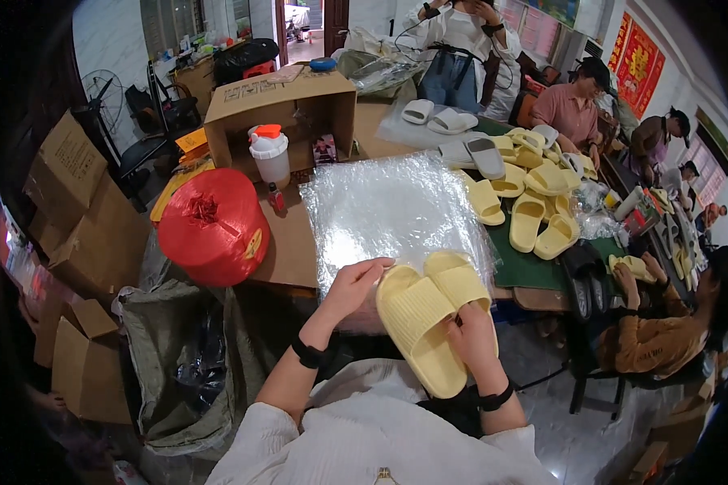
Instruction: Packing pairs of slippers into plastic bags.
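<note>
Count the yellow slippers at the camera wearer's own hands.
2: the left slipper, nearer the left hand, and the right slipper beside it, partly covered by the right hand. None seems fully hidden.

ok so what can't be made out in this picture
In the head view:
Right hand: some fingers, hidden by the yellow slippers
Standing person: head, cut off by the top edge
Sack: bottom inside, hidden by dark plastic
Farthest person at right: hands, too small

before the plastic film stack (388,202) is a pair of slide sandals (416,315); left of the stack, a twine roll (210,242); behind-left, a carton (279,93); right, piled slide sandals (548,179); front-left, a sack (162,323).
</note>
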{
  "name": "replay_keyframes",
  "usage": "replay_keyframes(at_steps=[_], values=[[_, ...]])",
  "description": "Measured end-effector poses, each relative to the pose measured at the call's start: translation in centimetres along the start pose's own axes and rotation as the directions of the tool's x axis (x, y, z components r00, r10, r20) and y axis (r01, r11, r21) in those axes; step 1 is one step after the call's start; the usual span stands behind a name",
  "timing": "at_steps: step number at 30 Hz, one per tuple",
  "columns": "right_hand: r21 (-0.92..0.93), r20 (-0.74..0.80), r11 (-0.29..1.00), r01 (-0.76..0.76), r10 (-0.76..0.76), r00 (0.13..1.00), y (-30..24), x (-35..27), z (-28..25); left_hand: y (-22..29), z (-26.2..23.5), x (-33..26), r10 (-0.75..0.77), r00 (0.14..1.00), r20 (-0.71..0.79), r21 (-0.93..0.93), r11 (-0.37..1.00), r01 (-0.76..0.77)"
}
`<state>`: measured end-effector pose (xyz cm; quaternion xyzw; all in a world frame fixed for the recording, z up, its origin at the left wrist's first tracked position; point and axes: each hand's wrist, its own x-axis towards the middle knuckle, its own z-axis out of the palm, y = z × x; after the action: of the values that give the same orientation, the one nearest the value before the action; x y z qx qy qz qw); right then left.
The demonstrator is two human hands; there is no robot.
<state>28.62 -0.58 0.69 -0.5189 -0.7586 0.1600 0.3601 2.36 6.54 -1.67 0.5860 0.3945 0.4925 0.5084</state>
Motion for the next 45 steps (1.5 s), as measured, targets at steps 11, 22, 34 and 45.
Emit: replay_keyframes(at_steps=[11,22,34,45], values=[[-0.214,-0.008,0.976,0.051,-0.054,0.999,0.6,2.7,2.9,5.0,4.2,-2.0,0.359,0.827,0.431,0.49,0.677,-0.549],[-0.207,0.067,0.97,-0.126,0.142,0.988,-0.6,12.7,6.7,7.6,3.6,-3.7,0.363,0.74,0.566,0.218,0.8,-0.559],[0.045,-0.338,0.999,-0.026,0.04,0.94,0.3,12.5,9.9,6.6,0.0,-5.5,0.367,0.856,0.365,0.292,0.828,-0.479],[0.557,0.68,0.793,-0.248,-0.264,0.685,-8.1,2.0,-4.8,-0.3,-2.3,-4.3,-0.033,0.922,-0.386,0.473,0.851,0.229]])
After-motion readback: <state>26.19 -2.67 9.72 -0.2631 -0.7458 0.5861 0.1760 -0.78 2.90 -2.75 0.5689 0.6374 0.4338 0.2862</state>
